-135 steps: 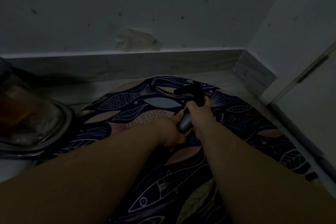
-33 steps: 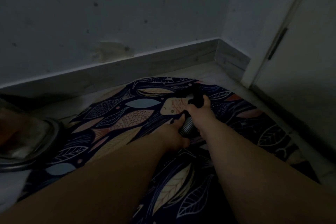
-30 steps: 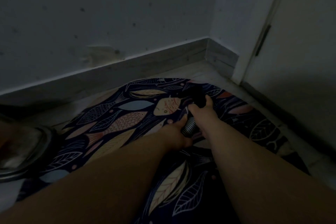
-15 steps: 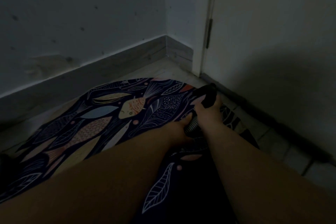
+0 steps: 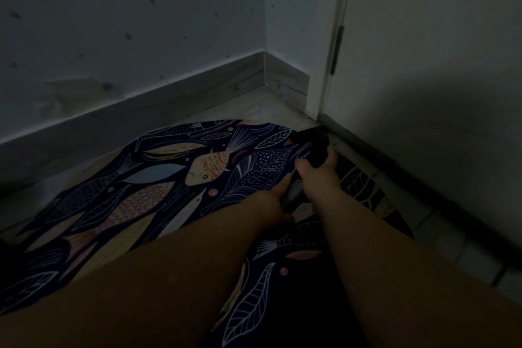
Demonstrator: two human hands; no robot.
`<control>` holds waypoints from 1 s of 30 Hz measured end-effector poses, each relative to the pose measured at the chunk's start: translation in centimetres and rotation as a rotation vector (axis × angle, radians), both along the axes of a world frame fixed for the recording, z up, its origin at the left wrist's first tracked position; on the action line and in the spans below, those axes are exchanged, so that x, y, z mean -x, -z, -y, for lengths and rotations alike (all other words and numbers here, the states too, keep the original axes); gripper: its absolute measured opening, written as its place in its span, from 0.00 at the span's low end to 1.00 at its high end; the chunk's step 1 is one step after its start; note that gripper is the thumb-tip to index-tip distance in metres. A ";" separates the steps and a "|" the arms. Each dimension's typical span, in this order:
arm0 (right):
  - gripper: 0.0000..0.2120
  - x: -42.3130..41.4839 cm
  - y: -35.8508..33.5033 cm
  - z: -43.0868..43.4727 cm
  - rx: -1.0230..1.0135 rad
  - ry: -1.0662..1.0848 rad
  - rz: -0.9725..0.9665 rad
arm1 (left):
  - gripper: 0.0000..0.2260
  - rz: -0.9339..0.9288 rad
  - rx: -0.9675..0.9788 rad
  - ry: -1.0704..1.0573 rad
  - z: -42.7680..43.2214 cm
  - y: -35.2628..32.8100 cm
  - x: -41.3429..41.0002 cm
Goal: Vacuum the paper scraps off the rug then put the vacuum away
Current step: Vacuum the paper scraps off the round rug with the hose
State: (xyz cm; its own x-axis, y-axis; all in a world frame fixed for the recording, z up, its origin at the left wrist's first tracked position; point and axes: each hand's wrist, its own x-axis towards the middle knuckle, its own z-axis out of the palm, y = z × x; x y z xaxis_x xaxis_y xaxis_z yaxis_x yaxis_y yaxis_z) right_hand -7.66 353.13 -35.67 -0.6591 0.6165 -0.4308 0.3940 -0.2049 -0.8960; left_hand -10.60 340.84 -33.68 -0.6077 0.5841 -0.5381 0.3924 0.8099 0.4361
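Dim light here. The right hand [image 5: 319, 175] curls its fingers round the black vacuum nozzle [image 5: 313, 141] at the far right edge of the fish-patterned rug [image 5: 175, 178], close to the door [image 5: 423, 65]. The left hand [image 5: 271, 203] grips the ribbed hose [image 5: 292, 195] just behind it. The nozzle tip blurs into shadow, and the hose is hidden under the forearms.

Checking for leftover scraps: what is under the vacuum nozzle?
The nozzle, gripped by the right hand, sits over the edge of the rug by the door; the left hand holds the hose. Anything beneath its mouth is covered.
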 end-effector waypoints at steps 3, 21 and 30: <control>0.39 2.1 0.2 1.0 -0.008 -0.037 0.003 | 0.42 0.022 0.016 -0.067 1.0 0.4 1.4; 0.40 13.2 0.2 11.0 -0.061 -0.365 -0.021 | 0.42 0.022 -0.099 -0.419 11.3 1.0 7.2; 0.43 16.4 -0.6 20.7 -0.071 -0.650 0.022 | 0.45 0.024 -0.184 -0.648 20.1 0.9 7.1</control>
